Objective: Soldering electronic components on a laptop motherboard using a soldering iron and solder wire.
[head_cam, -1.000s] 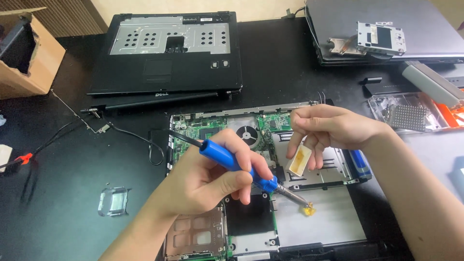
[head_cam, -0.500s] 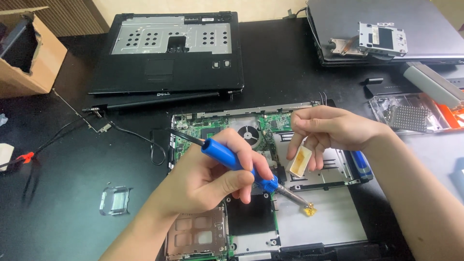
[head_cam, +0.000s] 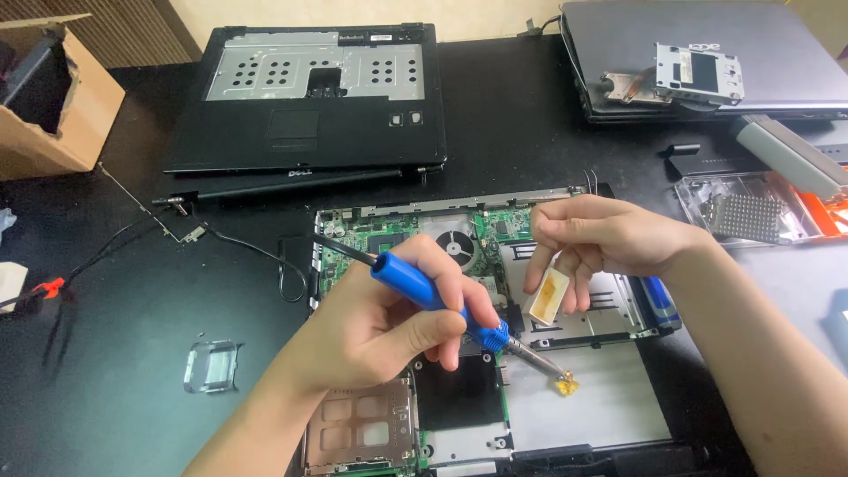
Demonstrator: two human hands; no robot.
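Observation:
My left hand (head_cam: pixel 389 322) grips a blue-handled soldering iron (head_cam: pixel 442 305) like a pen. Its metal tip touches a small yellow lump (head_cam: pixel 565 385) lying on the grey metal panel of an opened laptop base (head_cam: pixel 495 353). My right hand (head_cam: pixel 601 238) hovers above the base and pinches a small white container with yellowish paste (head_cam: pixel 548 296), tilted downward. A green circuit board with a round fan (head_cam: pixel 455 243) shows between my hands. The iron's black cord runs off to the left.
A removed black laptop palm-rest cover (head_cam: pixel 305 97) lies at the back. A cardboard box (head_cam: pixel 53 97) sits far left, a closed grey laptop with metal parts (head_cam: pixel 698 71) at back right, a clear parts tray (head_cam: pixel 751 212) right, a clear plastic piece (head_cam: pixel 210 365) front left.

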